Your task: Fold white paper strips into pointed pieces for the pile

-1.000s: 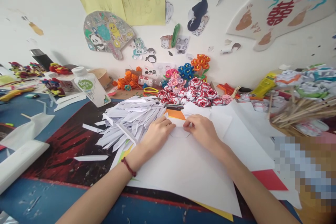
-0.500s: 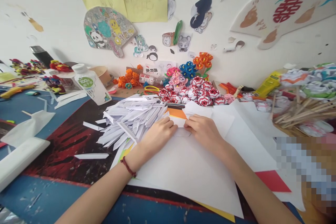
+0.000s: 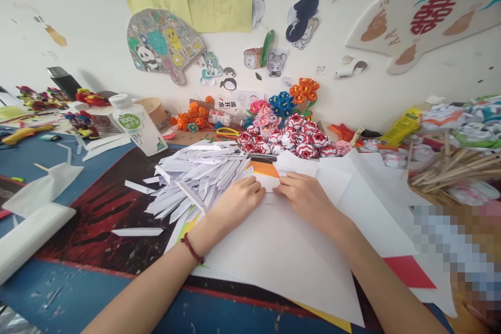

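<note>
A small piece of white paper [image 3: 269, 183] lies between my two hands, over a large white sheet [image 3: 282, 250]. My left hand [image 3: 245, 195] is closed on its left end, fingers curled and pressed together. At the right end my right hand [image 3: 299, 193] pinches the same piece. A straight fold line runs across the paper between my fingertips. Just left of my left hand spreads a heap of folded white paper strips [image 3: 199, 175]. One loose folded strip [image 3: 136, 231] lies apart on the dark red-and-black mat [image 3: 102, 219].
Red-and-white flowers [image 3: 301, 138] stand behind my hands, with orange flowers [image 3: 191, 117] to their left. A white bottle [image 3: 136, 128] stands at the heap's back left. More white sheets [image 3: 371, 198] lie to the right, near wooden sticks [image 3: 442, 167] and a red paper [image 3: 409, 271].
The lower edge of the small paper between my hands has drawn up, leaving a narrower flap. My hands stay in nearly the same place, and the view has shifted slightly.
</note>
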Tool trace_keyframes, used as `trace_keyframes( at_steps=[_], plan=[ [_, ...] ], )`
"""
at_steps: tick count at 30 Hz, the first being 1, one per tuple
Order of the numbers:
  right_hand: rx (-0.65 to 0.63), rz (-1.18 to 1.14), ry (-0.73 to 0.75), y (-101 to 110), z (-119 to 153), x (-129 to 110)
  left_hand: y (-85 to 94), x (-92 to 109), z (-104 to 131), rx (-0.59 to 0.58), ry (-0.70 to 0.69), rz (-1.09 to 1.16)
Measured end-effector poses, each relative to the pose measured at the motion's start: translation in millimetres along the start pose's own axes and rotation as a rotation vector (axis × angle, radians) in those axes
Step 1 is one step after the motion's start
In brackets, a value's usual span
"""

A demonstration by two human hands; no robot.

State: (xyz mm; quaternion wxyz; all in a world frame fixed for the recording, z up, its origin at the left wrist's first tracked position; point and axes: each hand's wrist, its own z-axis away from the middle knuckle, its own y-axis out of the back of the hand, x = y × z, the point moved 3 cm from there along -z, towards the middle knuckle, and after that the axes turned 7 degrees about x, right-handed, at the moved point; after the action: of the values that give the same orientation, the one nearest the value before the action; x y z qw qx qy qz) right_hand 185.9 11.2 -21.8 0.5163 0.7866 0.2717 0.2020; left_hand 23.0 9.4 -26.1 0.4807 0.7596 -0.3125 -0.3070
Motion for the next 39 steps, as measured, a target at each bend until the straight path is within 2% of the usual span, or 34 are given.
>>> trace_keyframes(
  at_steps=[9, 17, 23, 29, 35, 39],
  plan=[
    [-0.099, -0.017, -0.024, 5, -2, -5, 2.4, 3, -2, -0.067, 0.013, 0.004],
    [-0.122, -0.025, -0.201, 9, -1, -5, 15.2, 4, 1, -0.119, 0.066, 0.072],
    [-0.108, -0.023, -0.292, 8, 0, -2, 10.8, 4, 1, -0.116, 0.127, 0.068],
    [-0.073, -0.13, -0.381, 6, 1, 6, 0.2, -2, -3, -0.045, 0.267, 0.08],
    [-0.005, -0.278, -0.478, -3, 2, 11, -9.1, -7, -4, 0.07, 0.405, 0.258],
    [0.03, -0.323, -0.5, -12, 2, 13, -10.9, -9, -6, 0.118, 0.45, 0.353]
  ],
)
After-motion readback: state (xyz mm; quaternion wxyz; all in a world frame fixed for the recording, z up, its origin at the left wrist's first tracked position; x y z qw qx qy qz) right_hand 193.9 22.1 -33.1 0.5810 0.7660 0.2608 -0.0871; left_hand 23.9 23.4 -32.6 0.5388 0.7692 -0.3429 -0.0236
